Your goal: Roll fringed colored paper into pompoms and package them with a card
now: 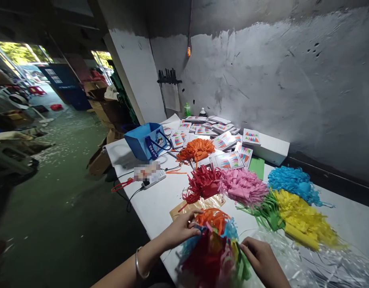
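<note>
A bundle of multicoloured tissue-paper tassels (206, 252) is at the table's near edge, with red, orange, blue, yellow and green strips; its lower part is blurred. My left hand (183, 229) grips its upper left side, thumb and forefinger curled at the orange and blue strips. On the right side, my right hand (258, 254) pinches the edge by the green strips. Beyond the bundle lie a red tassel pile (204, 182), a pink pile (244, 186) and an orange pile (198, 150). Green tassels (270, 212), yellow tassels (304, 216) and blue tassels (294, 182) lie to the right.
Clear plastic bags (286, 256) lie near my right hand. Printed card packs (223, 141) cover the table's back, beside a white box (271, 148). A blue gift bag (145, 140) and a power strip (154, 178) with cables are left. Cardboard boxes (104, 110) stand beyond.
</note>
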Action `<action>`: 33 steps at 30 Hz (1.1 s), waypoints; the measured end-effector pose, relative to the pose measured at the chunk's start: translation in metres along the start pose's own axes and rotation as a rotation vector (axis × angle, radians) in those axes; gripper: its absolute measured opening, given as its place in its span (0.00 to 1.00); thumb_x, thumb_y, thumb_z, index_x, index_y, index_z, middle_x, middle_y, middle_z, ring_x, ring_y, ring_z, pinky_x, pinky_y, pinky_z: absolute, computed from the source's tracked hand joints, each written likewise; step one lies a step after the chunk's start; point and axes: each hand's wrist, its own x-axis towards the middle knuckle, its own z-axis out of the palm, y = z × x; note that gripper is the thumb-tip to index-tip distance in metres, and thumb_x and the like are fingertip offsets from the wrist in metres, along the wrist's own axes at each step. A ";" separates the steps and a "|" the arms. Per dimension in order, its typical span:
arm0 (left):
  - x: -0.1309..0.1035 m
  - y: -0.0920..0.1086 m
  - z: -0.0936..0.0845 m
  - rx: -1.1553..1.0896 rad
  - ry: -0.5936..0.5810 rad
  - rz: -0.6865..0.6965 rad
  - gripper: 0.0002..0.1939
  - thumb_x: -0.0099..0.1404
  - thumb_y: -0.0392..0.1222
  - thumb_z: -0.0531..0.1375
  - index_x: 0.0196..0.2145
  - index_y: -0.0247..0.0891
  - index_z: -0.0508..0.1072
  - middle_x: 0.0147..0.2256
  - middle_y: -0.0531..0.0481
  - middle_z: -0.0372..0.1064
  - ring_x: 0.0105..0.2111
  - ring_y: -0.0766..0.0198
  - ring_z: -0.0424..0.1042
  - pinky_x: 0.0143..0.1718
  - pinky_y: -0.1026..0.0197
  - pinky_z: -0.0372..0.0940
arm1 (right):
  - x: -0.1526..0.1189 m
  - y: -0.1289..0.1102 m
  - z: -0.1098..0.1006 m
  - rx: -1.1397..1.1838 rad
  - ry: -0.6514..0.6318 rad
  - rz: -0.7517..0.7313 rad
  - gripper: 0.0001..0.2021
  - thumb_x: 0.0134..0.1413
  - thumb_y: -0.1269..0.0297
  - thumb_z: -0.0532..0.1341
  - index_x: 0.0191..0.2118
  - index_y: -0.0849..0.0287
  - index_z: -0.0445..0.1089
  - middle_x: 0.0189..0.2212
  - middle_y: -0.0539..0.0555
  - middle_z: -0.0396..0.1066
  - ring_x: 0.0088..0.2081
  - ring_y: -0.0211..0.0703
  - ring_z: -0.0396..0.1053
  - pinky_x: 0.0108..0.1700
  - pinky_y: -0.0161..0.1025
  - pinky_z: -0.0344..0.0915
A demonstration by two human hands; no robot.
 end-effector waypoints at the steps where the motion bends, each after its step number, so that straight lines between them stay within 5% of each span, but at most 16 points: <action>1: -0.001 0.002 0.000 0.062 0.016 0.041 0.20 0.57 0.57 0.66 0.40 0.40 0.72 0.27 0.56 0.61 0.28 0.64 0.60 0.32 0.62 0.56 | -0.002 0.000 0.000 0.020 -0.005 0.002 0.25 0.62 0.42 0.51 0.27 0.57 0.69 0.23 0.52 0.70 0.29 0.44 0.67 0.33 0.37 0.59; 5: -0.001 0.009 -0.005 0.226 0.000 0.103 0.12 0.63 0.49 0.61 0.29 0.38 0.74 0.28 0.50 0.69 0.31 0.61 0.66 0.35 0.61 0.58 | -0.003 0.004 -0.006 0.211 -0.003 0.047 0.25 0.58 0.40 0.56 0.26 0.58 0.70 0.23 0.51 0.68 0.28 0.42 0.64 0.32 0.35 0.57; 10: 0.020 0.004 -0.002 0.323 0.144 0.063 0.11 0.58 0.43 0.63 0.22 0.37 0.68 0.23 0.54 0.64 0.27 0.63 0.63 0.31 0.63 0.55 | 0.018 0.020 -0.004 0.406 0.141 0.155 0.24 0.48 0.39 0.64 0.22 0.58 0.68 0.21 0.49 0.65 0.28 0.42 0.61 0.33 0.36 0.56; 15: 0.035 -0.012 0.045 0.269 0.286 0.024 0.14 0.66 0.46 0.55 0.26 0.37 0.70 0.26 0.49 0.70 0.31 0.59 0.69 0.34 0.60 0.62 | 0.030 0.011 0.059 0.602 0.275 0.247 0.28 0.45 0.31 0.60 0.26 0.56 0.71 0.25 0.52 0.70 0.31 0.46 0.67 0.35 0.39 0.63; 19: 0.013 -0.033 0.093 0.185 0.277 0.051 0.13 0.67 0.40 0.51 0.38 0.37 0.75 0.40 0.43 0.77 0.42 0.55 0.74 0.46 0.57 0.67 | 0.023 -0.003 0.121 0.800 0.216 0.292 0.34 0.41 0.27 0.60 0.32 0.57 0.78 0.31 0.57 0.76 0.38 0.53 0.73 0.44 0.45 0.69; 22: -0.005 -0.053 0.111 0.116 0.234 0.134 0.16 0.64 0.37 0.54 0.47 0.40 0.76 0.49 0.42 0.75 0.50 0.53 0.72 0.56 0.53 0.63 | 0.020 -0.004 0.146 0.899 0.204 0.304 0.31 0.41 0.30 0.63 0.34 0.57 0.78 0.32 0.56 0.77 0.38 0.51 0.74 0.47 0.44 0.69; 25: -0.012 -0.071 0.117 -0.015 0.169 0.097 0.23 0.62 0.40 0.57 0.55 0.41 0.73 0.44 0.42 0.77 0.46 0.51 0.75 0.54 0.50 0.66 | 0.018 0.001 0.157 0.963 0.187 0.313 0.28 0.42 0.33 0.65 0.29 0.59 0.76 0.25 0.54 0.74 0.29 0.46 0.71 0.36 0.41 0.69; 29: -0.018 -0.083 0.114 -0.277 -0.014 -0.058 0.38 0.63 0.50 0.59 0.68 0.39 0.55 0.36 0.44 0.77 0.31 0.56 0.77 0.32 0.56 0.72 | 0.015 0.008 0.161 1.005 0.202 0.329 0.28 0.47 0.32 0.61 0.27 0.58 0.72 0.16 0.46 0.63 0.19 0.39 0.62 0.24 0.36 0.62; 31: -0.025 -0.077 0.104 -0.206 -0.084 -0.034 0.35 0.62 0.49 0.61 0.65 0.40 0.61 0.39 0.44 0.78 0.34 0.55 0.78 0.36 0.56 0.71 | 0.013 0.011 0.156 1.008 0.211 0.314 0.27 0.46 0.33 0.62 0.27 0.57 0.70 0.17 0.45 0.62 0.21 0.38 0.61 0.25 0.35 0.61; 33: -0.030 -0.062 0.087 0.026 -0.043 0.058 0.21 0.65 0.45 0.59 0.54 0.41 0.73 0.41 0.43 0.78 0.42 0.54 0.76 0.45 0.55 0.69 | 0.010 0.012 0.148 1.003 0.213 0.288 0.26 0.45 0.35 0.64 0.25 0.57 0.68 0.20 0.45 0.64 0.24 0.37 0.62 0.29 0.34 0.62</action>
